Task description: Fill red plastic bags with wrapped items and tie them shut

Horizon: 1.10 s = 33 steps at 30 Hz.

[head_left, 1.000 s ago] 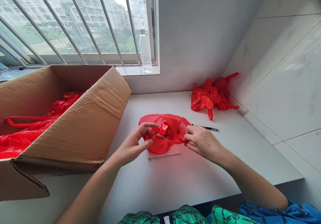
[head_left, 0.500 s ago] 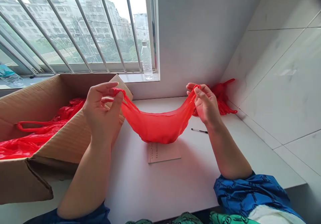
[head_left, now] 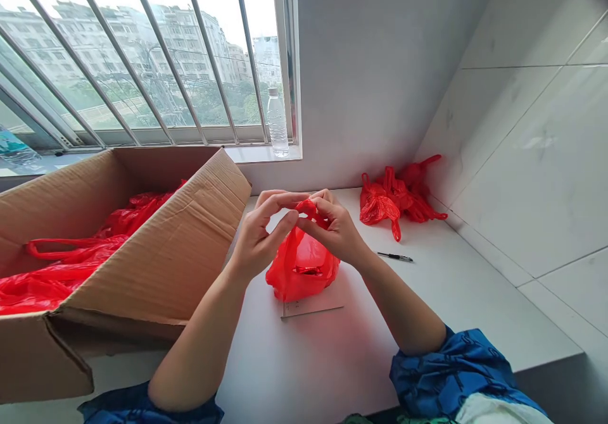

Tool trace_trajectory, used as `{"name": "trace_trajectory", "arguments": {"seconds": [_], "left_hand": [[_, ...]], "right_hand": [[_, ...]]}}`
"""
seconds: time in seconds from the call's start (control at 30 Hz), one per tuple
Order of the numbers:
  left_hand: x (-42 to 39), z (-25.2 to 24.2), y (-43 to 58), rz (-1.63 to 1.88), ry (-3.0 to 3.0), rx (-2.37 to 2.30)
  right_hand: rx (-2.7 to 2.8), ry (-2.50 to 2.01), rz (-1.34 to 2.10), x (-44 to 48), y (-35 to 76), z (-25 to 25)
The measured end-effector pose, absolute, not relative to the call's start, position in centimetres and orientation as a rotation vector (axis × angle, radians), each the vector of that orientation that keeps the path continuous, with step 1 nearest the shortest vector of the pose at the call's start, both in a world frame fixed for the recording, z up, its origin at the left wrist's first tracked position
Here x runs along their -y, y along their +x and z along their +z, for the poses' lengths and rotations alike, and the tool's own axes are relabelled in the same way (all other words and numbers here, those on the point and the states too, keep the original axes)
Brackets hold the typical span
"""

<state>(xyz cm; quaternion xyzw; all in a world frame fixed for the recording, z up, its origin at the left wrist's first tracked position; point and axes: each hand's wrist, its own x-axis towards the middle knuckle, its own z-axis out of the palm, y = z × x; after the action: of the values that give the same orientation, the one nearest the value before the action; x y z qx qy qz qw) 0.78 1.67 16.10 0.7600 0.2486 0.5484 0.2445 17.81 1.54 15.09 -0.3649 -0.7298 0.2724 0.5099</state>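
A red plastic bag [head_left: 304, 278] hangs or rests above a small printed notebook or card [head_left: 316, 307], its handles gathered at the top. My left hand [head_left: 266, 228] pinches the handles from the left, thumb and fingertips closed on them. From the other side my right hand [head_left: 335, 224] grips the same handles, its fingers nearly touching those of the left. Something sits inside the bag, but the red film hides what it is. Whether the handles are crossed or knotted I cannot tell.
A large open cardboard box [head_left: 190, 234] with red plastic bags [head_left: 95, 253] inside stands at the left. Several red bags [head_left: 399, 196] lie in the back right corner, near a black pen [head_left: 395, 257]. A clear bottle [head_left: 277, 123] stands on the windowsill.
My hands have come together from far apart, bringing the two stretched handles of the red bag to one point. The bag has gone from a wide sling to a gathered bundle.
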Motion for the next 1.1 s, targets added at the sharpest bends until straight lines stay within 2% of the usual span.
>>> {"name": "trace_trajectory", "arguments": {"seconds": [0.13,0.3,0.5,0.63,0.73,0.8,0.97,1.1], "left_hand": [[-2.3,14.8,0.9,1.389,2.197,-0.688],[-2.8,13.0,1.5,1.58,1.932,-0.703],[-3.5,11.1,1.5,0.883,1.505,-0.692],[-4.7,10.2,1.3,0.865,1.083,-0.548],[-5.3,9.8,1.3,0.881,0.864,-0.532],[-5.3,9.8,1.3,0.902,0.834,-0.561],[-4.9,9.9,1.3,0.957,0.993,-0.597],[-4.5,9.9,1.3,0.839,1.079,-0.629]], "right_hand": [[1.844,-0.884,0.826,-1.8,18.2,14.6],[1.584,-0.854,1.024,-2.2,18.4,14.0],[1.398,-0.882,1.18,-3.6,18.8,13.1],[1.348,-0.794,1.3,-4.2,19.3,12.8],[1.599,-0.739,1.366,-3.9,20.0,13.1],[1.822,-0.78,1.25,-3.6,20.4,13.2],[2.033,-1.068,0.362,-3.9,20.5,12.2],[2.041,-1.048,0.043,-4.1,20.1,11.5]]}}
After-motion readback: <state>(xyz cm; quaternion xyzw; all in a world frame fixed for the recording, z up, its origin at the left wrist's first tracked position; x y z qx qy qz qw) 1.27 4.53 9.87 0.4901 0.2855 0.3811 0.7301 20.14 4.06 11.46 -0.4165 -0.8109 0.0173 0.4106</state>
